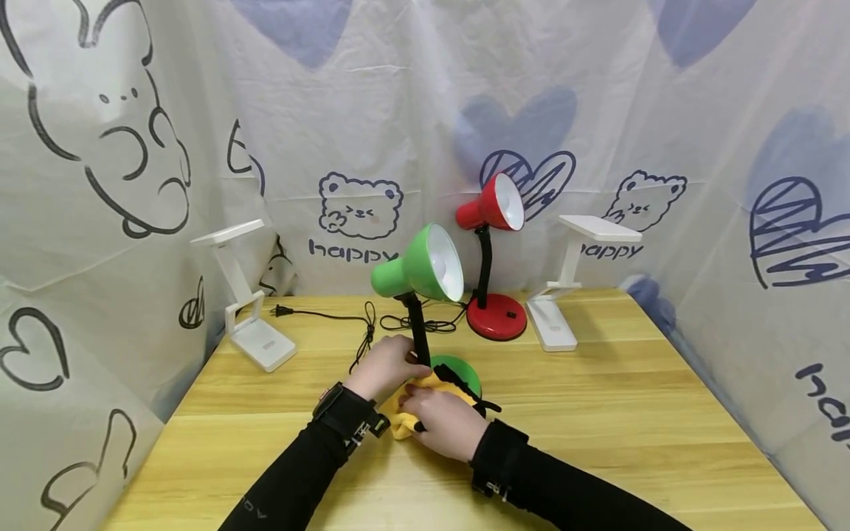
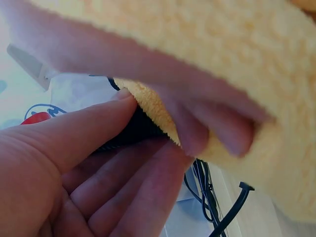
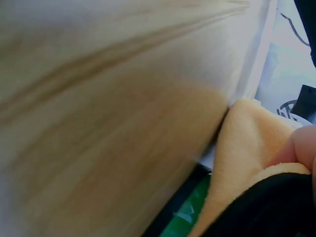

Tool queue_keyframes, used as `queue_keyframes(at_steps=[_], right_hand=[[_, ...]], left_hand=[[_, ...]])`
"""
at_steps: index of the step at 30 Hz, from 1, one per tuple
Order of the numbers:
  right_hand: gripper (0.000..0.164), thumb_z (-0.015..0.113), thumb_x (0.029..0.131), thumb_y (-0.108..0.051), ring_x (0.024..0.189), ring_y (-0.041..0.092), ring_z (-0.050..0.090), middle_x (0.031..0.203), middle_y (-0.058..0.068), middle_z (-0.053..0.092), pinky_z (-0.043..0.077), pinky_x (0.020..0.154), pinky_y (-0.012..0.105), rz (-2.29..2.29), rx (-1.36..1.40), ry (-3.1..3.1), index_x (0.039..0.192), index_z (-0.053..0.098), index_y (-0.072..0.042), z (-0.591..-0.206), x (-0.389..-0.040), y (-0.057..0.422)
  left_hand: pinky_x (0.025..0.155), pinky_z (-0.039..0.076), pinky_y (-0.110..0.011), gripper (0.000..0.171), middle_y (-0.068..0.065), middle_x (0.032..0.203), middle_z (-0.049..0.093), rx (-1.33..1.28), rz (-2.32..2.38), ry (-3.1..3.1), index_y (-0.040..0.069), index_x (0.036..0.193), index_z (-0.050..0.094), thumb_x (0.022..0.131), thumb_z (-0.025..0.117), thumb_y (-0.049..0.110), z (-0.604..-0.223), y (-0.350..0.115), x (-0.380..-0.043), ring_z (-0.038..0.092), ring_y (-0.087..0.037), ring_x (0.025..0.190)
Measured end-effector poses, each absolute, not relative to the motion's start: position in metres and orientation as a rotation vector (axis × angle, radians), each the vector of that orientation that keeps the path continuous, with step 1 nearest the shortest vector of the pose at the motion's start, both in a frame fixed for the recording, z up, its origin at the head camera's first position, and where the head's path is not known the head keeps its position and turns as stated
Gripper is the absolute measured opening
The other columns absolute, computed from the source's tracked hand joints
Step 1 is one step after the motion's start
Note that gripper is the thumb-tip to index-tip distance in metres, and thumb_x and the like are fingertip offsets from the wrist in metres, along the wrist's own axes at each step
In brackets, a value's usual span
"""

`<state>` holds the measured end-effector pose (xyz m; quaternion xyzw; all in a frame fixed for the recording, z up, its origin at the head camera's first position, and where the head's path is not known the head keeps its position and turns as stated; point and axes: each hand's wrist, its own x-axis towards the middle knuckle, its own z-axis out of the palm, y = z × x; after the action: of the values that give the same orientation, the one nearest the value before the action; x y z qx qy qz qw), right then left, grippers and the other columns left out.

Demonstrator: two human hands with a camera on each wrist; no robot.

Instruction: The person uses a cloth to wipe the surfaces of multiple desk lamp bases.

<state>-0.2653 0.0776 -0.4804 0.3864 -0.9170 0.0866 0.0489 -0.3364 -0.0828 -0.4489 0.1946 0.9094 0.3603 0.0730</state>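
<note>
A green desk lamp (image 1: 418,267) with a black neck stands mid-table on its round green base (image 1: 465,370). My left hand (image 1: 385,367) grips the lower part of the neck; in the left wrist view its thumb and fingers close round the black neck (image 2: 140,127). My right hand (image 1: 448,422) holds a yellow cloth (image 1: 402,425) against the lower neck, just over the base. Seen from the right wrist, the folded cloth (image 3: 247,133) hangs beside the green base (image 3: 185,212). Part of the base is hidden by cloth, cord and hand.
A red desk lamp (image 1: 496,317) stands behind. White folding lamps stand at the back left (image 1: 264,344) and back right (image 1: 553,324). A black cord with a plug (image 1: 282,311) lies behind the green lamp; another bundled black cord (image 1: 458,383) lies over its base.
</note>
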Motion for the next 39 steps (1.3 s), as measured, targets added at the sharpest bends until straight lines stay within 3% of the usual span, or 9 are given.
queue_keyframes(at_steps=[8,11,14,18,20,26,29,32,39], right_hand=[[0.037,0.074,0.091,-0.020,0.123,0.016,0.065,0.140,0.002,0.065,0.055,0.100,0.033,0.450,1.143,-2.912,0.127,0.071,-0.020,-0.475,-0.248,0.120],[0.034,0.071,0.093,-0.020,0.115,0.009,0.067,0.138,-0.001,0.066,0.056,0.092,0.027,0.560,1.097,-2.928,0.127,0.071,-0.022,-0.475,-0.246,0.143],[0.035,0.071,0.093,-0.019,0.086,-0.001,0.064,0.134,-0.003,0.068,0.049,0.072,0.018,0.681,0.989,-2.940,0.128,0.071,-0.023,-0.478,-0.249,0.166],[0.034,0.068,0.094,-0.017,0.050,-0.001,0.034,0.131,-0.001,0.070,0.034,0.051,0.017,0.923,0.739,-2.964,0.128,0.071,-0.020,-0.483,-0.259,0.187],[0.031,0.066,0.096,-0.016,0.046,0.002,0.028,0.124,0.004,0.072,0.032,0.048,0.018,1.055,0.613,-2.953,0.127,0.071,-0.019,-0.486,-0.266,0.190],[0.014,0.064,0.097,-0.017,0.068,0.008,0.052,0.083,-0.001,0.061,0.042,0.065,0.022,1.231,0.402,-2.875,0.109,0.071,-0.018,-0.485,-0.301,0.180],[0.009,0.062,0.098,-0.020,0.069,0.016,0.055,0.077,0.003,0.059,0.043,0.066,0.027,1.208,0.351,-2.889,0.101,0.070,-0.018,-0.483,-0.320,0.169],[0.017,0.061,0.099,-0.024,0.082,0.022,0.064,0.091,0.008,0.067,0.049,0.073,0.034,1.124,0.332,-2.916,0.109,0.070,-0.014,-0.482,-0.336,0.156],[0.032,0.060,0.101,-0.022,0.058,0.021,0.043,0.071,0.007,0.050,0.036,0.061,0.033,1.040,0.639,-3.022,0.132,0.066,-0.014,-0.480,-0.362,0.128]], left_hand=[[0.074,0.059,-0.032,0.026,0.000,0.092,0.078,0.597,0.985,2.789,0.017,0.097,0.074,0.084,0.081,0.038,-0.451,-0.081,-0.340,0.073,-0.013,0.083],[0.074,0.059,-0.032,0.025,-0.001,0.092,0.078,0.588,0.992,2.788,0.016,0.098,0.074,0.085,0.081,0.036,-0.452,-0.081,-0.341,0.073,-0.014,0.083],[0.074,0.058,-0.032,0.024,-0.001,0.092,0.078,0.581,1.000,2.781,0.015,0.098,0.075,0.085,0.081,0.035,-0.452,-0.082,-0.342,0.073,-0.013,0.083],[0.075,0.058,-0.032,0.024,-0.001,0.092,0.078,0.578,1.008,2.777,0.015,0.098,0.075,0.085,0.081,0.034,-0.452,-0.084,-0.341,0.072,-0.013,0.083],[0.075,0.059,-0.032,0.025,-0.001,0.091,0.078,0.578,1.015,2.777,0.014,0.098,0.074,0.085,0.081,0.034,-0.451,-0.084,-0.341,0.072,-0.013,0.082],[0.074,0.059,-0.032,0.026,-0.002,0.092,0.078,0.587,1.024,2.774,0.013,0.098,0.074,0.084,0.082,0.034,-0.451,-0.084,-0.342,0.073,-0.013,0.082],[0.074,0.059,-0.031,0.026,-0.002,0.093,0.078,0.601,1.027,2.769,0.014,0.100,0.075,0.085,0.081,0.034,-0.451,-0.083,-0.342,0.073,-0.013,0.082],[0.074,0.059,-0.030,0.026,-0.002,0.093,0.078,0.620,1.036,2.759,0.014,0.100,0.075,0.085,0.081,0.034,-0.452,-0.082,-0.342,0.073,-0.012,0.081],[0.071,0.058,-0.030,0.024,-0.001,0.090,0.078,0.644,1.036,2.762,0.014,0.100,0.076,0.085,0.082,0.032,-0.454,-0.082,-0.344,0.072,-0.011,0.079]])
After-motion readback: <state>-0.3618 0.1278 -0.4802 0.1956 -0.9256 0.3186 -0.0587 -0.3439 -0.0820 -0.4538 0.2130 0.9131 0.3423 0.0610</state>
